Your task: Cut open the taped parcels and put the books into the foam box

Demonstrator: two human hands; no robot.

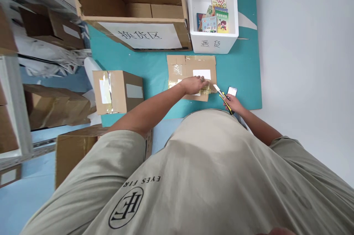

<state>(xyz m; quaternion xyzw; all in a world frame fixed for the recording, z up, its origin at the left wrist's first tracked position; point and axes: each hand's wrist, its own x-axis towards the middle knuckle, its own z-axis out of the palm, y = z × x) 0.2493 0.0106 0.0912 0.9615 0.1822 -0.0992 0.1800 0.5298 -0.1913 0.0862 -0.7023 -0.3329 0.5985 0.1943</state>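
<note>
A flat cardboard package (191, 60) with clear tape and white labels lies on the teal table mat. My left hand (193, 85) rests on its lower right part, fingers bent together at a taped edge; their tips are partly hidden. In my right hand (233, 104) is a yellow and black utility knife (222, 97), its blade extended toward the package's right edge. The blade tip is close to the cardboard; whether they touch is unclear. Just above the right hand, a small dark object with a white face (232, 91) lies on the mat.
A large open carton (116, 21) with a handwritten sign stands at the back. Beside it, a white foam bin (214, 43) contains several small books (222, 21). A taped box (117, 91) sits left on the mat (157, 65). Shelves with cartons (55, 106) are farther left; a white wall is at right.
</note>
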